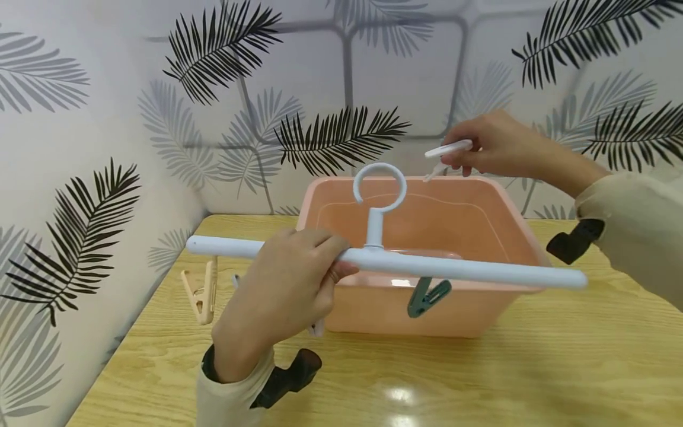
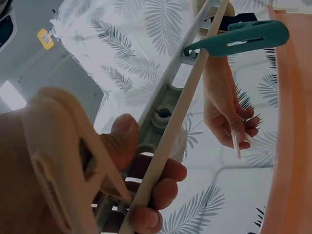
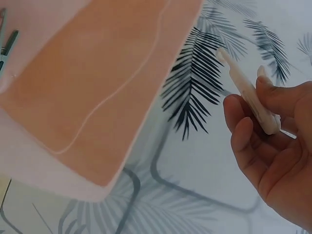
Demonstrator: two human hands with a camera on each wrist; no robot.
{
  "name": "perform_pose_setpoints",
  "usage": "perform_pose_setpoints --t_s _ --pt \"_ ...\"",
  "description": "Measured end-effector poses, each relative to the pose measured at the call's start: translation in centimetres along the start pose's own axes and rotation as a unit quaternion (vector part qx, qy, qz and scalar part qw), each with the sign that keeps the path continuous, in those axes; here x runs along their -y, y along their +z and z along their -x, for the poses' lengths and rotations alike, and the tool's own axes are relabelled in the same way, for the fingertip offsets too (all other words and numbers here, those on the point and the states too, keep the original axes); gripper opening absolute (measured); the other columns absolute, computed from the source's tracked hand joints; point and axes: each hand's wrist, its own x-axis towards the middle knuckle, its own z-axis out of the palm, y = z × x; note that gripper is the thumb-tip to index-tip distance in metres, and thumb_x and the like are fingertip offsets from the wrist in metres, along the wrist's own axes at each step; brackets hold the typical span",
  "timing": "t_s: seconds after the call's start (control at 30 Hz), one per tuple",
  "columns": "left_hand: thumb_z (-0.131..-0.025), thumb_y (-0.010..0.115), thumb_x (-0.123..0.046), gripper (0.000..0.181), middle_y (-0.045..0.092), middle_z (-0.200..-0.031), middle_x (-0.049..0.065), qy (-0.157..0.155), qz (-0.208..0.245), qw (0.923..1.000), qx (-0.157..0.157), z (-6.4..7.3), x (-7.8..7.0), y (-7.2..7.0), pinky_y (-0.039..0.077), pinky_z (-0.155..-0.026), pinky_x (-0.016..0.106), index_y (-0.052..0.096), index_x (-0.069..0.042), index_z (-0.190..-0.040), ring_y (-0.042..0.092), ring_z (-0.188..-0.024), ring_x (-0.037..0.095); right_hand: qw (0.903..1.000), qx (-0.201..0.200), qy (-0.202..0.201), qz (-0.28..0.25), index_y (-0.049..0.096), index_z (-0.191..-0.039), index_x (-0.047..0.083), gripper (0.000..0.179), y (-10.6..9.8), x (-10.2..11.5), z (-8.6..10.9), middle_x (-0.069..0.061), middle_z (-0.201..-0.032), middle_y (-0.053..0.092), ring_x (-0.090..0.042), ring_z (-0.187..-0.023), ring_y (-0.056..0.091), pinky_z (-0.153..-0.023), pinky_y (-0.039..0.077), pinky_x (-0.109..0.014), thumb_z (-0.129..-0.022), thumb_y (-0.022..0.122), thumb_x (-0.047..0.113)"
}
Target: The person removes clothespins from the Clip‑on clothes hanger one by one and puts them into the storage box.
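My left hand [image 1: 283,290] grips the bar of a pale blue-white hanger [image 1: 459,267], left of its round hook [image 1: 380,187]. A beige clothespin [image 1: 201,293] hangs from the bar's left end and looms large in the left wrist view. To the right of the hook hangs a dark green clothespin [image 1: 427,295]. A pale clothespin [image 1: 317,327] shows partly below my left hand, most of it hidden. Over the basin's far right rim, my right hand [image 1: 496,145] pinches a white clothespin [image 3: 251,95] between thumb and fingers, its prongs pointing leftward in the head view.
A pink-orange plastic basin [image 1: 405,311] stands on the wood-grain table [image 1: 587,356], right behind the hanger. Close behind the table is a wall [image 1: 299,53] with a leaf pattern. Black wrist devices [image 1: 576,240] sit on both sleeves.
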Motion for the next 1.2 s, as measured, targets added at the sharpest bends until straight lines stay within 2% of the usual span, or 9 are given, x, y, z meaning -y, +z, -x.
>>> perform_pose_setpoints --t_s 0.13,0.37,0.57,0.7,0.9,1.07,1.2 --pt "-0.085 0.072 -0.018 0.012 0.056 -0.073 -0.005 0.003 0.003 0.9997 0.024 0.2 -0.1 -0.1 0.040 -0.061 0.030 0.064 -0.010 -0.082 0.051 -0.058 0.011 0.9993 0.028 -0.022 -0.006 0.068 -0.093 0.008 0.004 1.4 0.3 -1.3 0.003 -0.069 0.066 -0.012 -0.061 0.063 -0.057 0.046 -0.026 -0.090 0.067 0.011" --pt "-0.086 0.072 -0.019 0.013 0.057 -0.074 -0.005 0.004 0.014 0.9995 0.026 0.4 -0.1 -0.3 0.041 -0.060 0.030 0.064 -0.010 -0.084 0.053 -0.062 0.010 0.9951 0.090 -0.027 -0.032 0.068 -0.090 0.006 0.003 3.9 0.9 -3.1 -0.001 -0.069 0.064 -0.016 -0.061 0.064 -0.059 0.048 -0.031 -0.090 0.066 0.008" --pt "-0.087 0.071 -0.018 0.012 0.056 -0.075 -0.005 -0.016 0.025 0.9979 0.057 0.3 -0.2 -0.3 0.043 -0.062 0.031 0.063 -0.010 -0.085 0.055 -0.063 0.010 0.9868 0.152 -0.029 -0.047 0.069 -0.096 0.006 0.008 6.2 0.6 -3.8 -0.002 -0.072 0.064 -0.015 -0.061 0.063 -0.058 0.052 -0.029 -0.089 0.065 0.003" --pt "-0.089 0.069 -0.019 0.013 0.052 -0.072 -0.006 -0.025 0.029 0.9962 0.078 0.2 -0.2 -0.2 0.044 -0.062 0.031 0.061 -0.011 -0.083 0.052 -0.061 0.009 0.9832 0.174 -0.031 -0.043 0.068 -0.097 0.005 0.008 7.3 0.4 -3.9 -0.002 -0.073 0.065 -0.016 -0.060 0.063 -0.057 0.053 -0.027 -0.089 0.067 0.005" --pt "-0.090 0.067 -0.018 0.014 0.051 -0.070 -0.004 -0.023 0.032 0.9955 0.086 -0.1 -0.2 0.3 0.044 -0.057 0.028 0.061 -0.007 -0.083 0.049 -0.060 0.010 0.9873 0.152 -0.045 -0.002 0.064 -0.097 0.005 0.010 7.1 0.1 -3.4 -0.006 -0.073 0.068 -0.015 -0.060 0.061 -0.058 0.050 -0.032 -0.089 0.068 0.008" --pt "-0.090 0.067 -0.015 0.013 0.052 -0.071 -0.002 -0.033 0.023 0.9951 0.090 -0.2 -0.2 0.3 0.044 -0.055 0.027 0.060 -0.007 -0.083 0.051 -0.061 0.011 0.9909 0.115 -0.067 0.023 0.066 -0.091 0.006 0.004 5.1 -0.1 -3.3 -0.004 -0.075 0.068 -0.016 -0.066 0.062 -0.064 0.051 -0.036 -0.089 0.067 0.009" --pt "-0.089 0.066 -0.012 0.014 0.051 -0.070 -0.003 -0.032 0.012 0.9959 0.084 -0.3 -0.1 0.3 0.045 -0.054 0.027 0.059 -0.008 -0.079 0.053 -0.060 0.011 0.9921 0.105 -0.059 0.036 0.066 -0.092 0.007 0.003 3.1 -0.2 -3.1 -0.003 -0.077 0.068 -0.018 -0.069 0.063 -0.067 0.050 -0.038 -0.090 0.066 0.010"
